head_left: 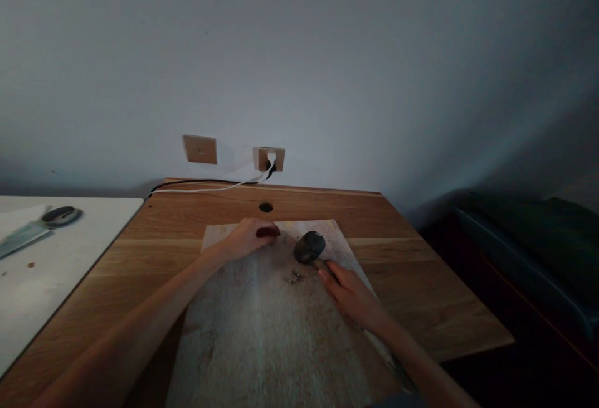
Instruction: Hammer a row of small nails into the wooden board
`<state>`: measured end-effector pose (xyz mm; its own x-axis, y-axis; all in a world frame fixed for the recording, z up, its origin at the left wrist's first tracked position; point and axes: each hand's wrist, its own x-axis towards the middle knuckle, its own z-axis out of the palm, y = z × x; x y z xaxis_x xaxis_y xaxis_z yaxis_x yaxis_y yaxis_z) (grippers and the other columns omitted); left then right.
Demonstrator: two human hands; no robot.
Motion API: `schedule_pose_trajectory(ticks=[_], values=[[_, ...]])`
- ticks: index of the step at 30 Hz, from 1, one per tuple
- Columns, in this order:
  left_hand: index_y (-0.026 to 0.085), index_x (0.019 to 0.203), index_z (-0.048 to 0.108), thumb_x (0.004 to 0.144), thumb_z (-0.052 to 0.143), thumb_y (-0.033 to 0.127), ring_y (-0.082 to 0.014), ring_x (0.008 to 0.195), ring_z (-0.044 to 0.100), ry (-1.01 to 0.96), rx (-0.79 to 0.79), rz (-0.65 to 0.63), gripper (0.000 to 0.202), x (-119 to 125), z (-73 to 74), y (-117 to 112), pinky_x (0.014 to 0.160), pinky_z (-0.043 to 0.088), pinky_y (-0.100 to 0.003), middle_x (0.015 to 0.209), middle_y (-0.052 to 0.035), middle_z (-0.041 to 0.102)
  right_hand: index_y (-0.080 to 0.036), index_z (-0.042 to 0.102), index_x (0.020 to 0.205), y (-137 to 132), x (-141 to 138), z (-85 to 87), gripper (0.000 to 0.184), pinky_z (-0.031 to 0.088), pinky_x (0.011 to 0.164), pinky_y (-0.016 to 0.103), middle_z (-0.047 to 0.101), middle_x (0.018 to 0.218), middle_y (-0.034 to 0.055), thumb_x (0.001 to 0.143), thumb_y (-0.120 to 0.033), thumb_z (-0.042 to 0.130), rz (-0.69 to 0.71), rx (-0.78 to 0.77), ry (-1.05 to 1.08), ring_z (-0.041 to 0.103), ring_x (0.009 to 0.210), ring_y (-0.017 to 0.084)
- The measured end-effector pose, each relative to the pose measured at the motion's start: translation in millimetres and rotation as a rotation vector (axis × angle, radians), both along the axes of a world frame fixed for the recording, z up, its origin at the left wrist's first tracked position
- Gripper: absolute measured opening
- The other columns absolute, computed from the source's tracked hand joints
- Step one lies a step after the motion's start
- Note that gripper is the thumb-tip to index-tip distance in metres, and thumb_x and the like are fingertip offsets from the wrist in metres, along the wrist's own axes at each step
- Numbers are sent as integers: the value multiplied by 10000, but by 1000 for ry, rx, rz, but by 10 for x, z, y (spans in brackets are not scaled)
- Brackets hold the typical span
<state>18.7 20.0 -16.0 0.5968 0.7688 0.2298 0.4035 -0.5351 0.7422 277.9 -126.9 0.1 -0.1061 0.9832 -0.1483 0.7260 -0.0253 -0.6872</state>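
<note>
A pale wooden board (262,327) lies on a brown wooden table (412,271). My left hand (248,236) rests near the board's far edge, fingers curled over a small dark red thing (267,231). My right hand (353,296) grips the handle of a mallet whose dark rounded head (309,247) rests on the board. Small metal bits (294,277) lie on the board between the two hands, just below the mallet head.
A white table (51,264) adjoins on the left, carrying a cleaver (21,236) and a dark round object (62,215). Two wall plates (200,149) sit behind; a white cable (210,188) runs from the plug. A cable hole (266,207) is in the table. Dark furniture (528,252) stands right.
</note>
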Motion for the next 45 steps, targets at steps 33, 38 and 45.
schedule_pose_trajectory(ticks=[33,38,45], values=[[204,952,701,860,649,72,-198,875,700,62,181,-9,169,-42,-180,-52,826,528,-313,928,-26,739,-244,484,804,5,-53,79,279,336,492,263,487,561,-54,1009,-418,409,-9,-84,23,489,479,136],[187,1155,665,847,654,85,-180,801,708,3,98,-10,325,-34,-224,-43,774,537,-296,929,-35,758,-244,465,826,158,-218,222,252,277,444,239,428,552,-86,1021,-386,395,18,-76,110,376,406,92],[182,1199,647,806,654,53,-172,771,703,-39,70,20,413,-46,-187,-46,752,532,-282,882,-20,753,-235,511,897,409,-466,422,224,305,467,236,455,564,-72,1022,-387,403,66,-17,66,421,448,109]])
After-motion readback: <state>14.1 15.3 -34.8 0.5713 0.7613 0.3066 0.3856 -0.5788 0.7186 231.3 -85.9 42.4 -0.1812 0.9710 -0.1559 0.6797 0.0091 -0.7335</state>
